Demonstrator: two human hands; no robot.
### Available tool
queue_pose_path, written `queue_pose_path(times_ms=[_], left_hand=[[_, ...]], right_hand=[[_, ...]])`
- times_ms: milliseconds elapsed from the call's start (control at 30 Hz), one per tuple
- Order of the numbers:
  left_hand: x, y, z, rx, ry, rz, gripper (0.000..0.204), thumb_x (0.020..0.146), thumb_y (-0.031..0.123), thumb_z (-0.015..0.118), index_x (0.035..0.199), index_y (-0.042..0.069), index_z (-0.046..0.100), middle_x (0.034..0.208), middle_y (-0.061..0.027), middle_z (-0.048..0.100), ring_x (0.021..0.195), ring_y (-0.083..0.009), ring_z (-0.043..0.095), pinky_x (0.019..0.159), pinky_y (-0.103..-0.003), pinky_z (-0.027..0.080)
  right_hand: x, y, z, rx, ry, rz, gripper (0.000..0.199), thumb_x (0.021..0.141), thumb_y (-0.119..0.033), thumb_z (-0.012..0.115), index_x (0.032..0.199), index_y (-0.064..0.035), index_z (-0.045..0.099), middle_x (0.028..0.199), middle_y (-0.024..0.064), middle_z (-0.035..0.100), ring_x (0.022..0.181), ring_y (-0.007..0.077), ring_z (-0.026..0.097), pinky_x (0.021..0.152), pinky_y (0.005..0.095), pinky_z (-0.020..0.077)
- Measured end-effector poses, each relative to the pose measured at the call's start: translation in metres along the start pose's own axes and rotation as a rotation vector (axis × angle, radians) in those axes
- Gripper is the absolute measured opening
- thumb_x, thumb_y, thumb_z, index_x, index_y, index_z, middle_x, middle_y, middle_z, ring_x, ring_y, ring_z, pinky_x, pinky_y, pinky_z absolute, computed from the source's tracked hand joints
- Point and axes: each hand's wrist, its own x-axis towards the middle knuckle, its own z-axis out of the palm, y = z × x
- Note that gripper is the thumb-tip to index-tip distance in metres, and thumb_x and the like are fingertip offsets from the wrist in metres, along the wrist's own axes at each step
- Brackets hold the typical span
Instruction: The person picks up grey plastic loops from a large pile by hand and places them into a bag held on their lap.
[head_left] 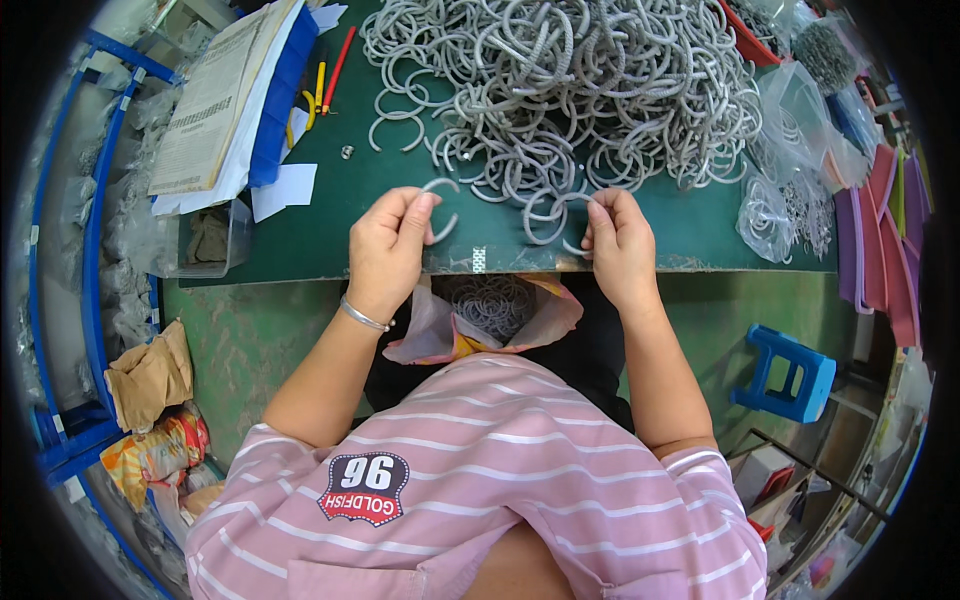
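My left hand (392, 245) is closed, with thumb and fingers pinching a grey open-ended ring (446, 229) just above the front of the table. My right hand (622, 245) pinches another grey C-shaped ring (573, 248) beside two or so similar rings lying near the edge. Beyond both hands spreads a large tangled heap of grey ribbed rings (600, 90), some with loose ends apart. Below the table edge, at my lap, an open woven sack (410, 340) holds more grey rings (490, 303).
The green tabletop (330, 225) bears a red pen (341, 65), yellow-handled pliers (308, 110) and a blue bin with papers (270, 120). Clear bags of rings (770, 220) lie at the right. A blue stool (790, 375) stands on the floor; blue shelving (95, 200) is at left.
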Motion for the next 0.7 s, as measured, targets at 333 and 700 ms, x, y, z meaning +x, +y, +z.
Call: queue_pose_path(times_ms=[333,700], left_hand=[[-0.003,0.013,0.041,0.301,-0.130,0.609,0.011,0.076,0.004,0.070,0.086,0.004,0.065,0.082,-0.0091,0.064,0.076,-0.0278,0.060,0.070,-0.036,0.046],[-0.009,0.006,0.054,0.771,-0.362,0.606,0.020,0.073,0.004,0.062,0.092,0.005,0.057,0.086,-0.0089,0.056,0.083,-0.0286,0.055,0.073,-0.038,0.039]], right_hand=[[-0.018,0.001,0.014,-0.148,-0.048,-0.372,0.018,0.081,-0.001,0.067,0.081,0.0001,0.049,0.071,0.0117,0.051,0.059,0.0244,0.050,0.054,0.0325,0.0417],[0.006,0.003,0.013,0.500,-0.018,-0.135,0.012,0.091,0.004,0.054,0.085,-0.0021,0.046,0.083,0.0044,0.056,0.078,0.0112,0.061,0.070,0.0248,0.0522]])
